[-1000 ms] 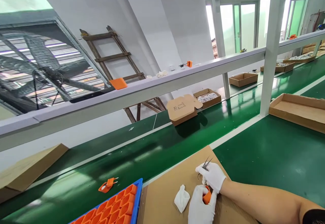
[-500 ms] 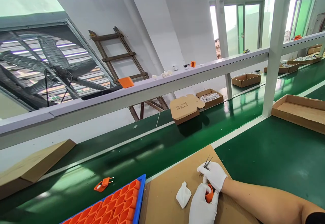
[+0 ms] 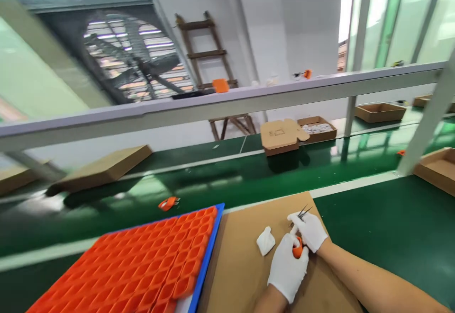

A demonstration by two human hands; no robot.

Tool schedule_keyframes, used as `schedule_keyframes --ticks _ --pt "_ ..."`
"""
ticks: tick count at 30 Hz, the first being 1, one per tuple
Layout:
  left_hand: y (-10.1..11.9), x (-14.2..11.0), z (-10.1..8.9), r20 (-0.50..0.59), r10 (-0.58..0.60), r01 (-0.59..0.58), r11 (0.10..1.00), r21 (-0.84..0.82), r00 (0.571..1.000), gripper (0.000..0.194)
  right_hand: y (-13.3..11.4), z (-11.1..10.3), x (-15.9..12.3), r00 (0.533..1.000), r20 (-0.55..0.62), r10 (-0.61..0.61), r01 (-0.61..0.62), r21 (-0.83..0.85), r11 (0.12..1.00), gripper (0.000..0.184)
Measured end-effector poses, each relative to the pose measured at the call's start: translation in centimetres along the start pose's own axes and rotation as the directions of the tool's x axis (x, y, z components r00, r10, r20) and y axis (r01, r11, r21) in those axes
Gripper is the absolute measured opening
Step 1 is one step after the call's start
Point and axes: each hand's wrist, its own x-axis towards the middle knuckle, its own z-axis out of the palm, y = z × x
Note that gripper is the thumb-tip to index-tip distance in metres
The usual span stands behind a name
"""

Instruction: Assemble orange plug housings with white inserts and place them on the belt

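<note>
My left hand [image 3: 288, 268], in a white glove, is closed around a small orange plastic housing [image 3: 297, 248] above a brown cardboard sheet [image 3: 241, 256]. Close against it, my right hand [image 3: 310, 231], also gloved in white, grips a pair of dark tweezers [image 3: 304, 212] whose tips point up and away. The fingers of both hands meet near the housing, and what lies between them is too small to make out. A crumpled white piece [image 3: 266, 241], perhaps cloth or paper, lies on the cardboard left of my hands.
At left, a blue-edged tray [image 3: 209, 251] bears rows of orange housings [image 3: 142, 261]. An orange piece with metal pins [image 3: 168, 203] lies on the green conveyor belt [image 3: 227, 180]. Cardboard boxes [image 3: 280, 135] stand beyond, under a long shelf [image 3: 249, 97]. A post [image 3: 426, 119] rises at right.
The view has swung left and levelled, so more of the orange tray shows. Both hands stay together over the cardboard, still holding the housing and the tweezers.
</note>
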Motion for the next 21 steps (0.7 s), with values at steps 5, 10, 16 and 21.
schedule_keyframes --ticks 5,10,16,21 --pt "-0.1 -0.5 0.1 -0.115 -0.045 0.030 0.992 -0.126 0.992 0.025 0.4 -1.4 0.3 0.987 0.148 -0.057 0.079 -0.147 0.986 0.034" --pt "-0.2 -0.6 0.2 -0.128 -0.019 -0.004 0.985 -0.175 0.992 0.034 2.2 -2.0 0.9 0.990 0.121 -0.072 0.098 -0.220 0.971 0.041" --pt "0.0 -0.7 0.1 -0.148 0.085 -0.107 0.984 -0.142 0.985 0.042 2.5 -1.4 1.1 0.999 -0.032 0.029 -0.022 0.197 0.980 0.064" --pt "-0.7 -1.0 0.7 -0.109 0.219 -0.233 0.963 -0.139 0.970 0.055 1.1 -5.3 2.9 0.958 -0.264 -0.112 0.132 0.059 0.989 0.062"
